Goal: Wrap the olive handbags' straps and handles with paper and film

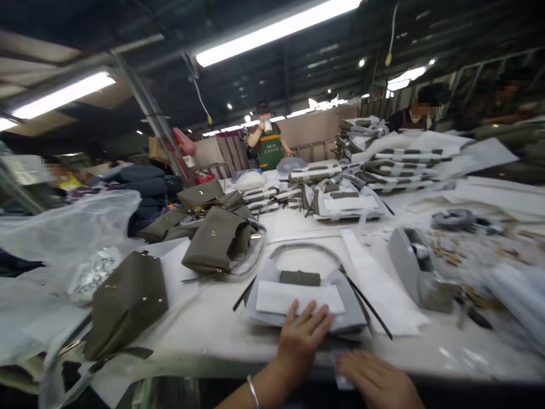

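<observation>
In the middle of the head view, a flat handbag point(357, 332) lies wrapped in grey-white sheets, its covered handle point(298, 248) arching away from me. A white strip point(268, 298) crosses its top beside a dark olive patch point(300, 278). Flat on the strip and the wrapping, my left hand point(304, 335) is open with spread fingers. My right hand point(377, 378) is by the table's near edge, its fingers together at a small translucent plastic piece point(344, 382). The thumb and the grip underneath are hidden.
Olive handbags point(217, 238) stand to the left, one point(128, 304) near the front edge. A grey tape dispenser point(411, 270) and scattered small brass-coloured parts point(447, 247) are at right. Wrapped bags point(404, 165) pile up behind. A person in a green apron point(270, 150) stands opposite.
</observation>
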The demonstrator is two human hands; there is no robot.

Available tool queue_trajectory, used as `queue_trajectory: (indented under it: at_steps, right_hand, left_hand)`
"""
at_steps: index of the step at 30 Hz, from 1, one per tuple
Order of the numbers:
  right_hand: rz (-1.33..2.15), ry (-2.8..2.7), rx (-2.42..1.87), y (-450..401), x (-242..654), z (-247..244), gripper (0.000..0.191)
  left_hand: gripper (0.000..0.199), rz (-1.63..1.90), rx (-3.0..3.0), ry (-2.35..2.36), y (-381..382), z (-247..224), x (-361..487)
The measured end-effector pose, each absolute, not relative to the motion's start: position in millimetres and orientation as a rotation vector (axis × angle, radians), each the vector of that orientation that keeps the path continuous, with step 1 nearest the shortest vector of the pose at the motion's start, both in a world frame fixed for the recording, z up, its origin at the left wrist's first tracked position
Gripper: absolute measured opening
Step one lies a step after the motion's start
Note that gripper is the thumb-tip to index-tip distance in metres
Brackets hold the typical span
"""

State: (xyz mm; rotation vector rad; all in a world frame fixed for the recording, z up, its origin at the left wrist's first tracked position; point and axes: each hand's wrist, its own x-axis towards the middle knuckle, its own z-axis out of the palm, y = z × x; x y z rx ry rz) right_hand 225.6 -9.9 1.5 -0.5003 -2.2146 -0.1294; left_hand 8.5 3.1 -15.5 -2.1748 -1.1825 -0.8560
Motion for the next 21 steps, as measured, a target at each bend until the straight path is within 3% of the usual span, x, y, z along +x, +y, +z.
queue_trajectory:
  at_steps: [5,12,16,21]
  right_hand:
    - [-0.192,-2.277,-0.498,-6.5,221.8,34.9,0.026]
    - [-0.292,-2.327,-0.491,21.1,218.1,47.8,0.024]
    - [-0.112,-2.389,-0.673,35.0,211.9,47.2,0.025]
    - [0.239,-2.395,-0.959,50.5,204.7,47.6,0.01]
  left_hand:
    - [0.043,-0.708,-2.418,-1.306,-3.9,-5.2,4.7]
    - [0.039,-0.723,-2.39,-1.272,-5.2,-3.1,5.6]
    - [0.033,-0.762,-2.41,-1.273,-4.0,-5.0,5.7]
    - [0.026,-0.853,-2.429,-1.269,-3.2,-7.3,6.5]
